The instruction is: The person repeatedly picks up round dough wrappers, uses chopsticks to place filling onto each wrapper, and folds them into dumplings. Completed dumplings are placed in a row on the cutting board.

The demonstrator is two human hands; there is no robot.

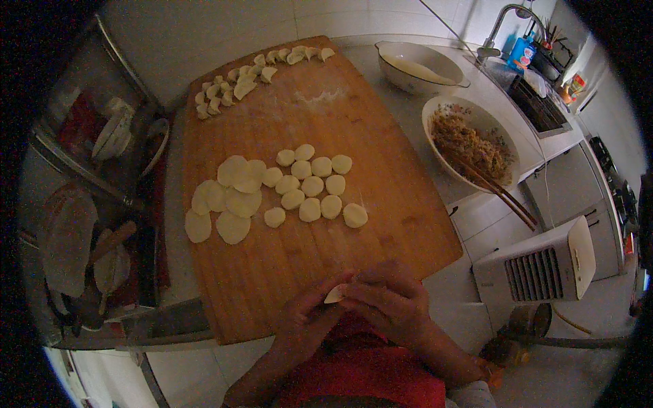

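My left hand (pixel 311 306) and my right hand (pixel 385 301) meet over the near edge of a wooden board (pixel 326 260). Between them they hold a folded dumpling (pixel 334 294), and only its pale tip shows past my fingers. Several flattened dough rounds (pixel 233 227) overlap on the left half of the board. Beside these, to the right, lie several small thick dough discs (pixel 311 186). Along the far left edge stand rows of shaped dumplings (pixel 245 86). Loose flour (pixel 324 96) is scattered near them.
A bowl of minced filling (pixel 472 137) with wooden chopsticks (pixel 502 196) stands right of the board. Behind it is a white oval dish (pixel 418 66). A sink faucet (pixel 497 33) and blue bottle (pixel 521 51) are far right. A white heater-like appliance (pixel 533 265) stands lower right. Dishes (pixel 69 239) fill the left.
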